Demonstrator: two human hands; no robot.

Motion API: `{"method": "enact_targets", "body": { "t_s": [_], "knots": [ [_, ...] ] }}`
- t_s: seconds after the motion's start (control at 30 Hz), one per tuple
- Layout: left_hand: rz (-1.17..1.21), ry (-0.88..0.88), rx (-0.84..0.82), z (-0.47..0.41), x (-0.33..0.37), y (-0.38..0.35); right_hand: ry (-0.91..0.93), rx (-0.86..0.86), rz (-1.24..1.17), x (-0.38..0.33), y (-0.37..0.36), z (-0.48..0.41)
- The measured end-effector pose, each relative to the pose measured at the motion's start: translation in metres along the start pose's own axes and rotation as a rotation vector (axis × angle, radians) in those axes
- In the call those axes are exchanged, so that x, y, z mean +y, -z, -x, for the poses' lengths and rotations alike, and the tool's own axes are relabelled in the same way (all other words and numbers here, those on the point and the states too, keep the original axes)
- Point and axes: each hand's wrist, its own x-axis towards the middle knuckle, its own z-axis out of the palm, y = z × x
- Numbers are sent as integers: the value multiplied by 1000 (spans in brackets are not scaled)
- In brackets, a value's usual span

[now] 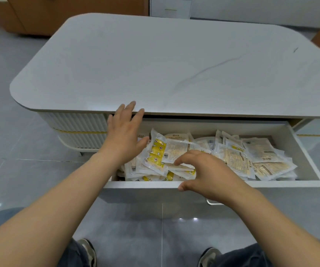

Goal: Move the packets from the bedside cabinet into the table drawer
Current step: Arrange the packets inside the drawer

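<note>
The table drawer (290, 185) stands pulled out under the white tabletop (174, 64). Several white and yellow packets (232, 155) lie heaped inside it, and one yellow-printed packet (158, 155) sits on top at the left. My left hand (123, 132) hovers over the drawer's left end with fingers straight and spread, holding nothing. My right hand (207, 174) hangs over the drawer's front edge, fingers loosely curved above the packets, thumb near the front panel, with nothing in it.
A metal handle (212, 202) shows on the drawer front below my right wrist. The table's ribbed white base (78, 130) lies to the left. Grey tiled floor surrounds the table. My shoes (87, 251) stand close to the drawer front. An orange-brown sofa (59, 14) sits behind.
</note>
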Motion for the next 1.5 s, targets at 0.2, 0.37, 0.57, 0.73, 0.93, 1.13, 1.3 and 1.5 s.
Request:
{"method": "enact_targets", "body": {
  "t_s": [0.2,0.37,0.57,0.73,0.93,1.13,1.3,1.5],
  "knots": [
    [-16,57,-90,-3,-8,3,-11,24,26,0,-2,-4],
    [-15,58,-117,-3,-7,8,-12,123,51,1,-1,-13],
    [-14,46,-120,-5,-9,9,-36,245,88,7,3,-33],
    [13,38,-100,-5,-11,12,-24,357,98,13,2,-50],
    [24,15,-89,-2,-13,12,-40,515,143,25,-4,-77],
    [8,7,-105,-1,-16,10,-91,685,60,30,-12,-102],
    [29,7,-105,-1,-18,9,-80,839,46,33,-18,-118],
    [32,10,-113,-1,-19,9,-61,886,125,39,-21,-129]
  ]
}}
